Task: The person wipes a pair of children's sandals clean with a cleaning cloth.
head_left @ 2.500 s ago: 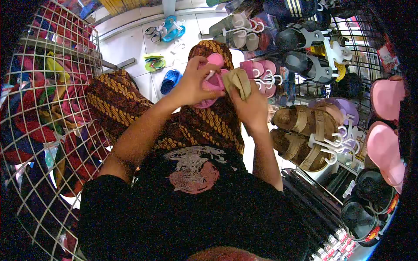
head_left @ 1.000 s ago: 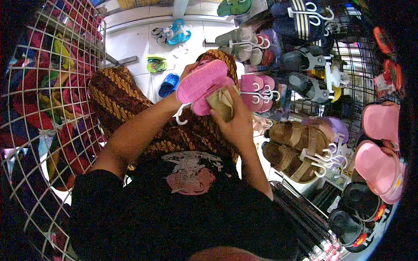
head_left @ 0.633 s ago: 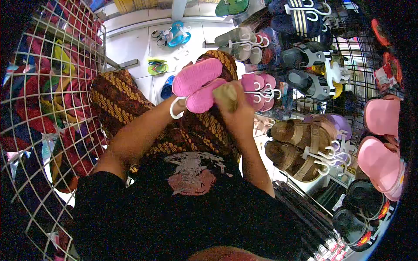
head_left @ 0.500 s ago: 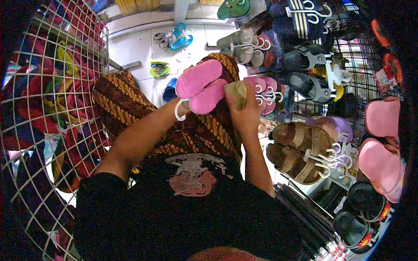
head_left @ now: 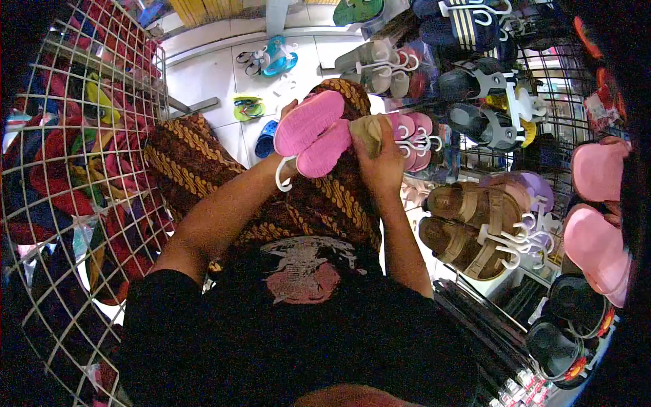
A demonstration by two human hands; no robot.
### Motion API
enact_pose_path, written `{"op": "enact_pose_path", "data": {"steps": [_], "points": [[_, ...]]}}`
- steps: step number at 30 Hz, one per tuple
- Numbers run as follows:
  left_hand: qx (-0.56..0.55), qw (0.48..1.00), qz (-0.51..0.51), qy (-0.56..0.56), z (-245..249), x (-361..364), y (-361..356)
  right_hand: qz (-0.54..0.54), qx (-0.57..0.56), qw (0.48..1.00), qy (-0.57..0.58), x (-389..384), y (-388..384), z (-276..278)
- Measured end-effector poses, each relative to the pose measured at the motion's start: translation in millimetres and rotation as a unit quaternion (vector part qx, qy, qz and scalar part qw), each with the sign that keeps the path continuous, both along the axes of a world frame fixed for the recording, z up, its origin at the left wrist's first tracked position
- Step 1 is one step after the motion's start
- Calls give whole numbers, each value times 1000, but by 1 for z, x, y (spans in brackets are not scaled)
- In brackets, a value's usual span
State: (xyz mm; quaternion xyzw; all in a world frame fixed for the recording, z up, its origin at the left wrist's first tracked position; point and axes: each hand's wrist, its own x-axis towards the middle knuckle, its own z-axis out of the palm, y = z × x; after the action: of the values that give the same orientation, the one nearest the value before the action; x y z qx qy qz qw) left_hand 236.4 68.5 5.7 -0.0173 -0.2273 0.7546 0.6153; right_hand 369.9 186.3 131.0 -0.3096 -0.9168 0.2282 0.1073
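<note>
Two pink sandals [head_left: 310, 125] with a white hanger [head_left: 283, 173] face me soles up above my lap. Behind them is my left hand [head_left: 288, 160], holding the pair, its fingers mostly hidden. My right hand [head_left: 384, 161] grips a folded olive-tan cloth [head_left: 367, 136] at the right edge of the sandals. The cloth is close to the lower sandal; whether it touches is hard to tell.
At the left stands a wire grid [head_left: 88, 169] with colourful footwear behind it. Racks at the right hold brown sandals [head_left: 468, 230], grey-black sandals [head_left: 478, 125] and pink clogs [head_left: 597, 234]. Blue sandals [head_left: 279, 57] and green sandals [head_left: 248, 108] lie on the tiled floor [head_left: 203, 71].
The sandals have tilted slightly, and the lower one has shifted a little. My right hand and the cloth have moved slightly. The camera view has shifted a little.
</note>
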Motion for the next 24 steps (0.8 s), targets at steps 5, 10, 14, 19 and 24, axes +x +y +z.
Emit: {"op": "enact_pose_path", "data": {"steps": [5,10,14,19,24], "points": [[21,998,10,-55,18,-8,2,108,6,994,29,7,-15,11],[-22,999,18,-32,17,-7,2,9,2,999,39,1,8,-10],[-53,998,28,-1,17,-9,2,4,14,999,29,0,9,-11],[-173,981,41,82,27,-24,-3,3,0,999,44,3,13,-14],[-346,902,48,253,34,-27,-8,-1,-26,1000,13,3,10,9]]}}
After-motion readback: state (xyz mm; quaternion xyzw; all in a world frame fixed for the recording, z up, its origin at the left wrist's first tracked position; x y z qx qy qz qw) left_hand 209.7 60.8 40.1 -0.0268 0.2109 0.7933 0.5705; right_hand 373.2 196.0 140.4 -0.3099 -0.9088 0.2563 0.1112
